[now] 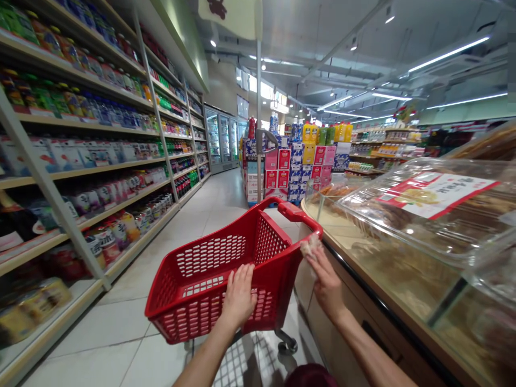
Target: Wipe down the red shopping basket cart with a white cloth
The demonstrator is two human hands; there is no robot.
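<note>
A red plastic shopping cart [189, 306] stands in front of me, turned at an angle, and its basket looks bare inside. My left hand [241, 293] is at the basket's near rim, its fingers hooked over the top edge and the thumb outside. In my right hand [324, 277] is a crumpled whitish cloth [312, 245], pinched under the fingers. That hand presses the cloth against the side of the cart's red handle [298, 212], close to its corner. The fingertips under the cloth are partly hidden.
Shelves [100, 129] of bottles and packs line the left. On the right, a glass-sided counter [363, 252] runs close beside the cart, with clear food boxes [427, 199] on it. Stacked drink cartons [282, 166] stand ahead around a pole [259, 97]. Tiled floor [133, 322] lies between.
</note>
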